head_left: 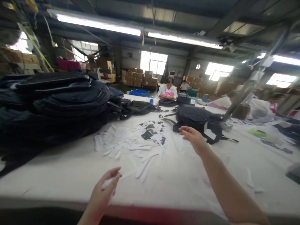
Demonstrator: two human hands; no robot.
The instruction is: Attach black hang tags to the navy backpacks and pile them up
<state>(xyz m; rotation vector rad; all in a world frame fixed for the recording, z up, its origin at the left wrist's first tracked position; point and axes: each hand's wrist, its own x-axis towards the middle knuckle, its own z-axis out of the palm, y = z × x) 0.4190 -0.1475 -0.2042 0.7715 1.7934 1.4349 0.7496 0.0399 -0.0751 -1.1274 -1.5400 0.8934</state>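
Observation:
My right hand (193,137) is stretched out over the white table (178,181), fingers spread and empty, just short of a black backpack (199,120) lying in the middle. My left hand (104,192) hovers near the table's front edge, with the fingers loosely curled and apart; a white paper strip (107,182) lies just past its fingertips, and I cannot tell if it touches it. A scatter of white paper strips and small black tags (138,142) lies between the two hands.
A tall pile of dark backpacks (53,106) fills the table's left side. More black bags (138,107) lie further back. A person in white with a pink apron (168,90) works at the far end. Other people sit at the right; cardboard boxes line the back.

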